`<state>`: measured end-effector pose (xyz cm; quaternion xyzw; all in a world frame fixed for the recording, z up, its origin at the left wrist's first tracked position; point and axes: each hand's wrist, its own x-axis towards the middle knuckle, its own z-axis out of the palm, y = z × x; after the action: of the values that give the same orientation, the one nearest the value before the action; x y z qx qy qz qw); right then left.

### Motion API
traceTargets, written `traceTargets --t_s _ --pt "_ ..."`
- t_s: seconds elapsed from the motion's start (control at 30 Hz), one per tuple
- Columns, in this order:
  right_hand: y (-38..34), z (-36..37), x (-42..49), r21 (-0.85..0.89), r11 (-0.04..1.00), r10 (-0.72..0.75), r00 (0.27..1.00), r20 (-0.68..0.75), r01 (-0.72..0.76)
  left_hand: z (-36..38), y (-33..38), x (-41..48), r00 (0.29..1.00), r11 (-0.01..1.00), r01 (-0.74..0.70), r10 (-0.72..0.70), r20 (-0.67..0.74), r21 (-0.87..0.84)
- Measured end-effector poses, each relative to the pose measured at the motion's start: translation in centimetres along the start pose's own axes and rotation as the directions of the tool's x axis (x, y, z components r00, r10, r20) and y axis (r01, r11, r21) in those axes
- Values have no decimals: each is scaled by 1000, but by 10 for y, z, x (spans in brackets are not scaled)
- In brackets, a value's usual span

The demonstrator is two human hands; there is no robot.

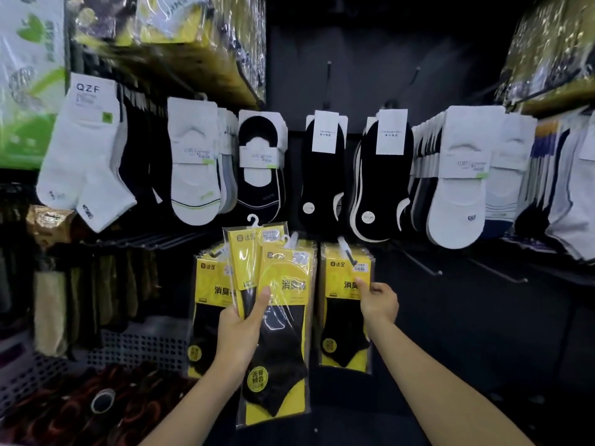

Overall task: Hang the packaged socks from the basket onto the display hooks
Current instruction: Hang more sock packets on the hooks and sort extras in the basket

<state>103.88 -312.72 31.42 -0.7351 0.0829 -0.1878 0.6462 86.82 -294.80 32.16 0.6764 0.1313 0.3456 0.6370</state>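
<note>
My left hand [240,329] grips a fan of yellow sock packs [280,284] with black socks inside, their white plastic hangers pointing up. Behind them a stack of the same yellow packs [209,284] hangs on a lower hook. To the right, another hanging stack of yellow packs [346,304] sits on a display hook [346,249]. My right hand [378,302] touches the front pack of that stack, thumb on its face, fingers curled beside its right edge. The grey perforated basket [135,346] is at lower left.
Rows of white and black no-show socks [325,175] hang on upper hooks. Bare hooks [502,272] jut out at lower right. Brown socks hang at lower left above the basket, which holds dark packs. Wrapped yellow bundles sit on top shelves.
</note>
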Motion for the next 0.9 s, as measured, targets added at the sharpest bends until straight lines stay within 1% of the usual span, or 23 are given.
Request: traceTargets --t_s 0.13,0.2,0.27,0.33,0.4,0.43,0.5,0.53,0.6,0.67,0.7,0.77,0.83,0.9 --pt "7 -8 5 12 996 90 993 -78 -90 4 -2 -1 1000 1000 -7 8 30 -30" --pt "14 -17 -2 35 995 93 994 -60 -91 5 -3 -4 999 1000 18 -17 38 -21" --pt "16 -26 -17 86 995 49 998 44 -52 8 -5 -7 997 997 67 -66 44 -25" --pt "10 -35 -39 181 982 10 971 239 -55 11 -6 -12 991 992 121 -119 68 -38" --pt "0 -42 -63 232 968 -23 898 440 -89 13 -8 -17 985 987 141 -132 116 -78" --pt "-5 -45 -73 245 964 -35 857 514 -108 15 -6 -22 983 985 139 -125 135 -101" --pt "-12 -50 -90 249 961 -58 790 611 -122 19 -4 -30 981 984 127 -106 163 -124" --pt "-15 -53 -96 246 963 -76 769 635 -108 21 -4 -33 979 984 132 -111 168 -120" --pt "-18 -59 -103 260 963 -118 759 640 -69 24 -2 -40 977 985 144 -127 170 -93" --pt "-17 -66 -107 277 959 -140 768 625 -51 25 0 -47 980 992 105 -90 179 -75" --pt "-16 -69 -107 283 957 -134 772 621 -62 25 1 -49 979 993 91 -77 189 -69" --pt "-13 -75 -106 307 941 -82 785 614 -141 23 6 -49 977 997 68 -59 206 -35" --pt "-11 -81 -101 341 918 -30 822 569 -203 19 10 -46 982 999 41 -42 183 14" --pt "-10 -89 -91 349 917 -3 870 494 -195 13 14 -40 990 998 14 -22 140 55"
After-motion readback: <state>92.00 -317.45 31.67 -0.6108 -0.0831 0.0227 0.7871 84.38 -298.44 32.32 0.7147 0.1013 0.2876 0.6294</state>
